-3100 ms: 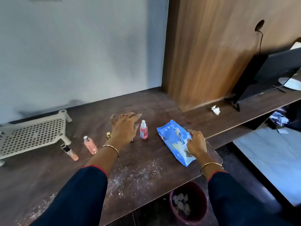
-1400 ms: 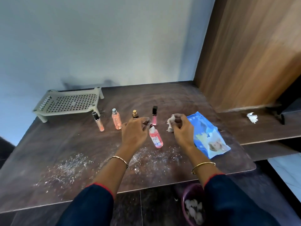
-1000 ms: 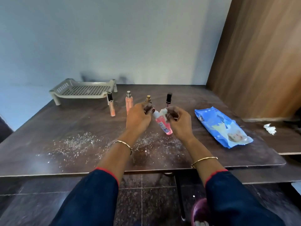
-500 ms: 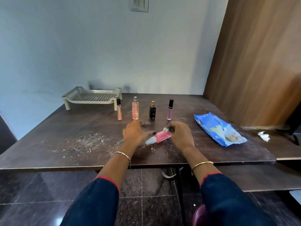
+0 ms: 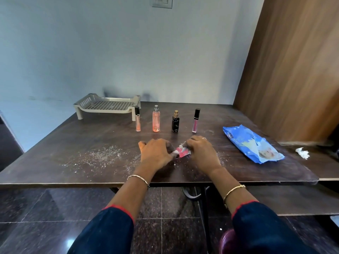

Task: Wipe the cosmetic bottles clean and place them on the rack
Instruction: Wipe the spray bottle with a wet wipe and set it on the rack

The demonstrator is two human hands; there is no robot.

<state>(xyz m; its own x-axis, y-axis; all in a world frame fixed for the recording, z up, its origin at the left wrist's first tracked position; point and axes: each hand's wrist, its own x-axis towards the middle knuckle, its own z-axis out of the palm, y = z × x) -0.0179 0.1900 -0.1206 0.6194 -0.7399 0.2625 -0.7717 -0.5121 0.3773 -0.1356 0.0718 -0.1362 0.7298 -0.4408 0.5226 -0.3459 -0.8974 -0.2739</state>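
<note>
Leftmost, the rack (image 5: 108, 107) sits at the desk's (image 5: 91, 136) far edge, with powder (image 5: 102, 156) scattered nearer. Just beside the rack, a peach gloss tube (image 5: 137, 119), tall pink spray bottle (image 5: 156, 121), black bottle (image 5: 175, 122) and pink gloss tube (image 5: 195, 121) stand upright in a row. In front of them, the left hand (image 5: 156, 154) pinches the pale end of the small pink bottle (image 5: 181, 154), which lies with its long axis across the desk. The right hand's (image 5: 200, 153) fingers curl over its other end with a white wipe (image 5: 183, 145). A blue wipes packet (image 5: 251, 143) and crumpled tissue (image 5: 302, 153) lie further right.
</note>
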